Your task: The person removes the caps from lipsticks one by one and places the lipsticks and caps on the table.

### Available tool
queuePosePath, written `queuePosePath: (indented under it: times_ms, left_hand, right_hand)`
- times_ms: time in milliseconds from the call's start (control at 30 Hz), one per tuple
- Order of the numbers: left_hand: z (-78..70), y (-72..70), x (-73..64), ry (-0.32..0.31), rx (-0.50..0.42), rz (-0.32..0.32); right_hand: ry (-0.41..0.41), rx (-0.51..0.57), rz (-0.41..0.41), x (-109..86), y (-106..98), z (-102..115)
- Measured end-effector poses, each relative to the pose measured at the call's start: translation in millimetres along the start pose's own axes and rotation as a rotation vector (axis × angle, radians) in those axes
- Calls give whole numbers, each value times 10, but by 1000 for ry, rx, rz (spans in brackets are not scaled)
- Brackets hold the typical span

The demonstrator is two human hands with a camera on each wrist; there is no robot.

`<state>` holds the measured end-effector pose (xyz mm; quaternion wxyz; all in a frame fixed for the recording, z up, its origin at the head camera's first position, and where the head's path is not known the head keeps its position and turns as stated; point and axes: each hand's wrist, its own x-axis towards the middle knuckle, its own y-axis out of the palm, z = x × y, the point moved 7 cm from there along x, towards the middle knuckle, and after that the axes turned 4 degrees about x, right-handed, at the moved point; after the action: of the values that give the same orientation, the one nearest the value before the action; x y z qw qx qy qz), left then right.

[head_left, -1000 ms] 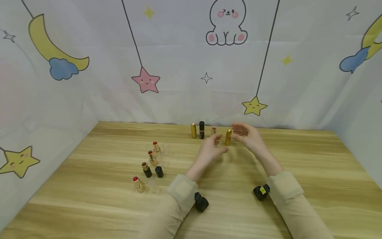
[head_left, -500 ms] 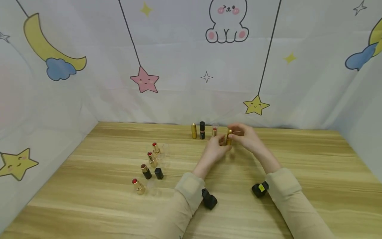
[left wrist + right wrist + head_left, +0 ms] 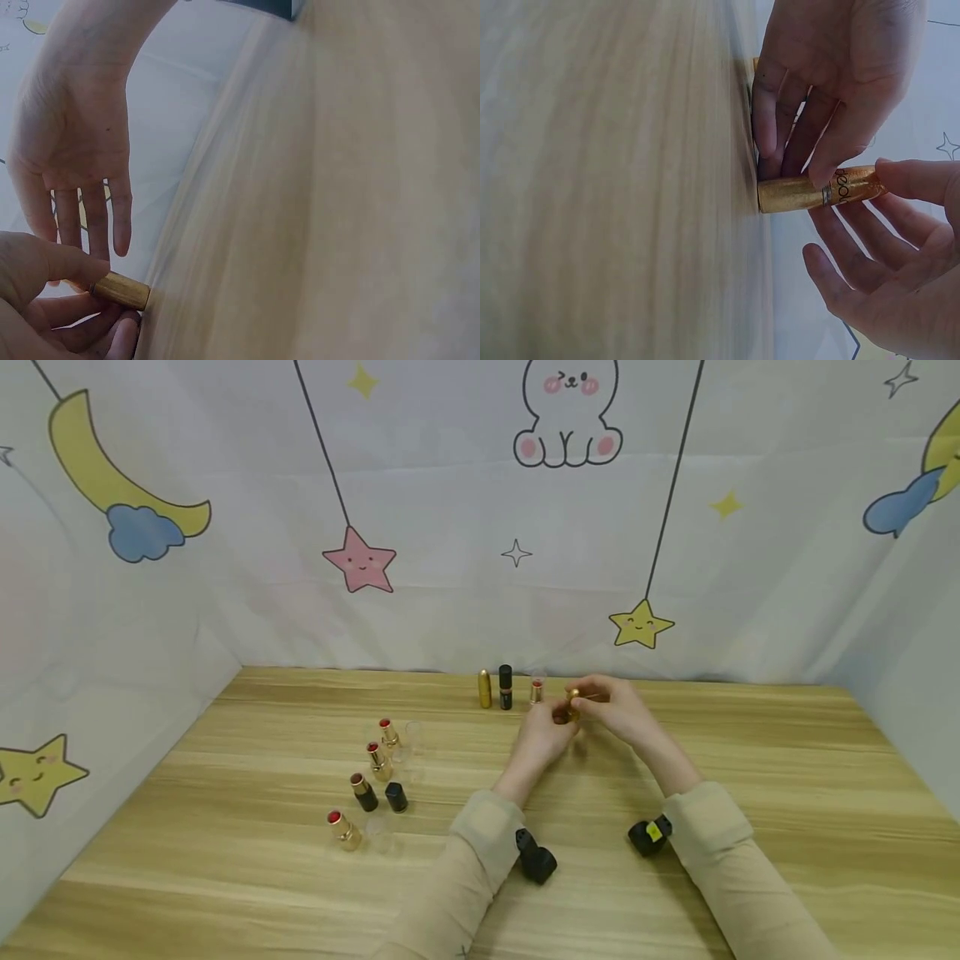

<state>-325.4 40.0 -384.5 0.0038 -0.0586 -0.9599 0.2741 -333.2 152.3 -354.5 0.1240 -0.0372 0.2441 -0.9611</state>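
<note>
A gold lipstick tube (image 3: 791, 193) stands upright on the wooden table, dark lettering on its upper part. My left hand (image 3: 542, 737) pinches its lower part between thumb and fingers. At the rounded top, my right hand (image 3: 618, 706) has its thumb on one side and fingers on the other. In the left wrist view the lower end of the gold tube (image 3: 124, 291) touches the tabletop, and the left thumb covers its upper part. Left of the hands, in a row, stand another gold tube (image 3: 485, 689), a black-capped lipstick (image 3: 506, 687) and a clear-capped red lipstick (image 3: 536, 691).
Several uncapped lipsticks stand at the left, including a gold one with a red tip (image 3: 344, 832) and a black-based one (image 3: 364, 792). Beside them are a black cap (image 3: 396, 797) and clear caps (image 3: 414, 735). A patterned white curtain (image 3: 450, 568) hangs behind the table.
Both hands have closed in on the gold tube, the left moving right and the right moving slightly left. The fingers, apart from it a second ago, are now on it.
</note>
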Motion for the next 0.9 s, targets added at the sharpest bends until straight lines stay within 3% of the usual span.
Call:
queuePosePath:
  times_ms: [900]
  left_hand:
    - [4, -90, -42, -17, 47, -29]
  right_hand:
    - [33, 41, 10, -42, 26, 29]
